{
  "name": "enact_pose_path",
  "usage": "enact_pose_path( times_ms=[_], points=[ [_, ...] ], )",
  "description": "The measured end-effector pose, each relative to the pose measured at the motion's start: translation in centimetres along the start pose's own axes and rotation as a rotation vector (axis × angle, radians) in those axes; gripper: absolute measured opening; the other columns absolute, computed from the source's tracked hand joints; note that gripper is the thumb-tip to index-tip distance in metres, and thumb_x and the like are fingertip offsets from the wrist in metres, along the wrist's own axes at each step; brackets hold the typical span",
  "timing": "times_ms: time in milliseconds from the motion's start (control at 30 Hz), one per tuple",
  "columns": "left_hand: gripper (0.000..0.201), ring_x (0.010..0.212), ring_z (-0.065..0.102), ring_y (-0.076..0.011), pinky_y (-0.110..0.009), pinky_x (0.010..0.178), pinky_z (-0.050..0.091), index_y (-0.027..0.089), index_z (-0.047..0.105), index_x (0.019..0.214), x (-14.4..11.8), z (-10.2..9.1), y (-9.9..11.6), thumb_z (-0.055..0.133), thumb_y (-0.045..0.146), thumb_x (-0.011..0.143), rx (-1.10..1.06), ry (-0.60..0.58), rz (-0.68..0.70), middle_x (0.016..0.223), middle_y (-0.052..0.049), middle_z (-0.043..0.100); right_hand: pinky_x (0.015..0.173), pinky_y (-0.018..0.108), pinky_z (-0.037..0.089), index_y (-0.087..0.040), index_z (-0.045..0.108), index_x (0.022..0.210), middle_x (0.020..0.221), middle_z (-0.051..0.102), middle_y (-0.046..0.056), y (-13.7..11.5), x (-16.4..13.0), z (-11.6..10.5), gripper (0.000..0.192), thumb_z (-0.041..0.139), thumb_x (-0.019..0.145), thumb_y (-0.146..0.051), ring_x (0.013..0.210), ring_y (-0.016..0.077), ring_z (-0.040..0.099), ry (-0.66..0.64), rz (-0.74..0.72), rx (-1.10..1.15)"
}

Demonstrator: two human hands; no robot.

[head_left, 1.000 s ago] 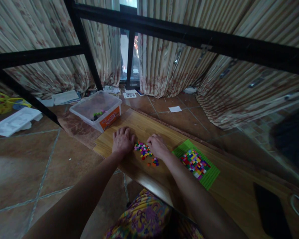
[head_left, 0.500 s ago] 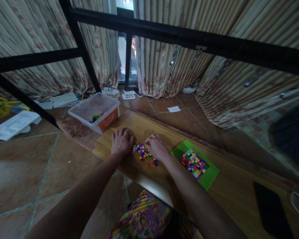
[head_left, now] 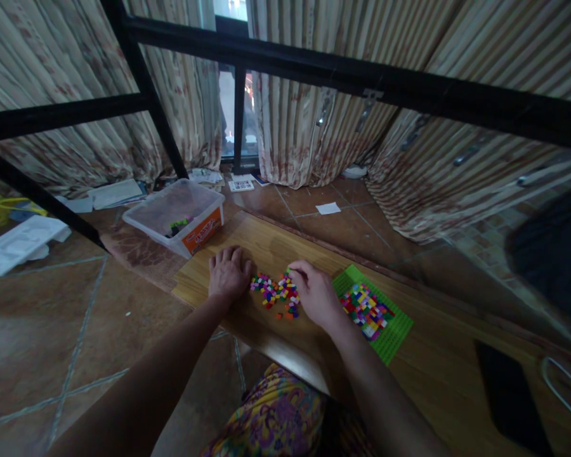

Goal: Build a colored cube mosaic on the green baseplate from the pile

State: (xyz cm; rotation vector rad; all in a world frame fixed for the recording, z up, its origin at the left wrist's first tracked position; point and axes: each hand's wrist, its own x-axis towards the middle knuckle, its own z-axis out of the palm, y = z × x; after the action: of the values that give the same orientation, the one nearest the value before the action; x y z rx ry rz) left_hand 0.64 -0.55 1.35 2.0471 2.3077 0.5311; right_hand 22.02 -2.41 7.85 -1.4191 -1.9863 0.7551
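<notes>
A small heap of tiny coloured bricks (head_left: 276,292) lies on a low wooden board (head_left: 276,244). My left hand (head_left: 227,274) rests flat on the board at the heap's left edge, fingers apart. My right hand (head_left: 314,293) sits at the heap's right side, its curled fingers touching the bricks; whether a brick is pinched is hidden. Just right of that hand lies a green baseplate (head_left: 393,333) with many coloured bricks pressed onto its middle.
A clear plastic tub (head_left: 174,214) with an orange label stands on the tiled floor beyond the board's left end. A black phone (head_left: 511,397) lies on the board at the right. Black metal bars and striped curtains rise behind. Papers lie by the curtains.
My right hand has shifted a little to the right, uncovering more of the heap. My left hand has stayed flat in place. The view has drifted slightly.
</notes>
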Motion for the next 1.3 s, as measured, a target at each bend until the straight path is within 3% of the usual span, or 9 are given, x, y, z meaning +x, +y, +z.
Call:
enact_pose_path(
  times_ms=[133, 233, 367, 467, 633, 833, 1033, 1300],
  points=[
    [0.049, 0.123, 0.046, -0.0318, -0.048, 0.103, 0.034, 0.019, 0.054, 0.129, 0.1, 0.0, 0.0, 0.037, 0.046, 0.092, 0.004, 0.007, 0.005, 0.136, -0.012, 0.054, 0.068, 0.027, 0.051, -0.022, 0.066, 0.103, 0.082, 0.071, 0.003, 0.9, -4.6, -2.4, 0.028, 0.048, 0.092, -0.041, 0.074, 0.0159, 0.066, 0.161, 0.166, 0.350],
    [0.050, 0.124, 0.046, -0.0329, -0.049, 0.103, 0.034, 0.020, 0.054, 0.129, 0.2, 0.0, 0.0, 0.036, 0.046, 0.092, 0.007, 0.012, 0.007, 0.136, -0.012, 0.054, 0.062, 0.028, 0.053, -0.021, 0.068, 0.102, 0.076, 0.069, 0.002, 2.6, -8.1, -3.7, 0.033, 0.055, 0.088, -0.048, 0.065, 0.0148, 0.064, 0.306, 0.314, 0.493],
    [0.050, 0.125, 0.045, -0.0332, -0.050, 0.104, 0.033, 0.020, 0.054, 0.130, 0.3, 0.0, 0.0, 0.036, 0.047, 0.091, 0.005, -0.001, 0.006, 0.138, -0.012, 0.053, 0.060, 0.032, 0.054, -0.020, 0.070, 0.095, 0.073, 0.070, 0.003, 5.4, -11.7, -5.4, 0.037, 0.064, 0.080, -0.053, 0.060, 0.0164, 0.064, 0.489, 0.480, 0.544],
    [0.051, 0.125, 0.045, -0.0333, -0.049, 0.104, 0.033, 0.021, 0.053, 0.131, 0.4, 0.0, 0.0, 0.036, 0.047, 0.091, 0.021, -0.003, 0.003, 0.138, -0.012, 0.052, 0.063, 0.035, 0.054, -0.019, 0.068, 0.090, 0.074, 0.071, 0.005, 6.9, -13.1, -6.8, 0.038, 0.064, 0.079, -0.055, 0.062, 0.0199, 0.066, 0.602, 0.533, 0.432],
    [0.053, 0.127, 0.044, -0.0338, -0.049, 0.104, 0.034, 0.021, 0.051, 0.133, 0.4, 0.0, 0.0, 0.036, 0.048, 0.090, 0.037, -0.008, -0.005, 0.139, -0.012, 0.051, 0.075, 0.037, 0.050, -0.020, 0.066, 0.093, 0.088, 0.071, 0.009, 7.7, -12.6, -8.0, 0.032, 0.054, 0.088, -0.049, 0.080, 0.0236, 0.066, 0.607, 0.437, 0.012],
    [0.054, 0.126, 0.045, -0.0350, -0.051, 0.104, 0.034, 0.020, 0.052, 0.132, 0.6, -0.2, 0.1, 0.034, 0.049, 0.090, 0.031, -0.011, -0.004, 0.139, -0.012, 0.052, 0.089, 0.039, 0.043, -0.019, 0.067, 0.087, 0.096, 0.064, 0.010, 8.8, -10.2, -6.3, 0.028, 0.047, 0.093, -0.037, 0.096, 0.0246, 0.054, 0.627, 0.259, -0.303],
    [0.055, 0.125, 0.045, -0.0350, -0.051, 0.103, 0.035, 0.019, 0.052, 0.132, 0.5, 0.0, 0.1, 0.034, 0.050, 0.091, 0.043, 0.003, 0.012, 0.138, -0.013, 0.052, 0.095, 0.040, 0.038, -0.020, 0.069, 0.090, 0.113, 0.058, 0.012, 10.2, -9.5, -4.9, 0.026, 0.048, 0.093, -0.034, 0.109, 0.0257, 0.049, 0.681, 0.259, -0.377],
    [0.055, 0.126, 0.044, -0.0351, -0.051, 0.104, 0.033, 0.018, 0.051, 0.134, 0.6, -0.1, 0.2, 0.034, 0.049, 0.092, 0.049, -0.030, 0.000, 0.140, -0.013, 0.051, 0.097, 0.042, 0.038, -0.019, 0.068, 0.087, 0.114, 0.059, 0.012, 11.0, -9.1, -4.7, 0.025, 0.053, 0.089, -0.039, 0.110, 0.0261, 0.050, 0.777, 0.288, -0.299]
  ],
)
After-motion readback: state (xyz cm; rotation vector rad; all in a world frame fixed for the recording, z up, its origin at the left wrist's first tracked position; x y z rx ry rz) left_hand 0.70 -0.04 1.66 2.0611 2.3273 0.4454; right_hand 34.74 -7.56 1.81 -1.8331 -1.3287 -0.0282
